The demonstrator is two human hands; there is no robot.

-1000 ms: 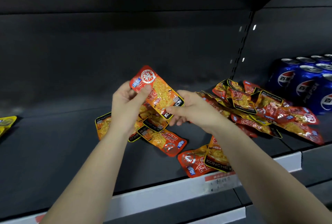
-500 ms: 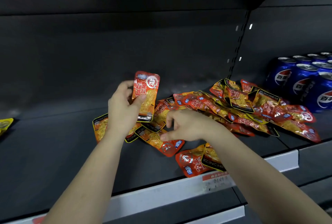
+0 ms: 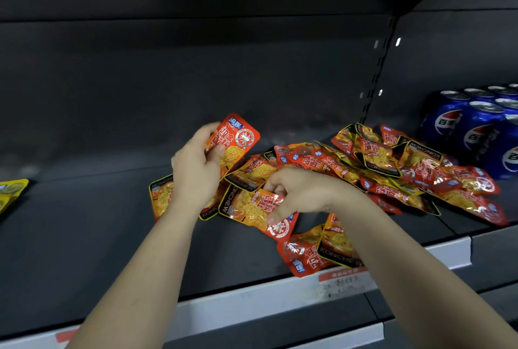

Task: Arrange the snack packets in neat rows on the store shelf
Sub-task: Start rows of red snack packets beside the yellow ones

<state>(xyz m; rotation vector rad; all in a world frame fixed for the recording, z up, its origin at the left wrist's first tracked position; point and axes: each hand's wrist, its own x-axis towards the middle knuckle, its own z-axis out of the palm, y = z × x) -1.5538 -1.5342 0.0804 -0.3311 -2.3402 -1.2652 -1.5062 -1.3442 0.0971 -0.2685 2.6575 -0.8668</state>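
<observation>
The left hand (image 3: 196,177) grips a red packet (image 3: 238,141) upright, thumb pressed on its face, above the shelf (image 3: 84,236). Just right of it and lower, the right hand (image 3: 302,191) pinches a second packet (image 3: 249,208) that lies flat on the shelf. A loose heap of packets (image 3: 392,169) spreads rightward from that hand, up to the blue cans (image 3: 476,130).

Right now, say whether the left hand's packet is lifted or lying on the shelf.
Lifted: the left hand grips the red packet above the heap, tilted, off the shelf. The right hand pinches another packet lying flat.
</observation>
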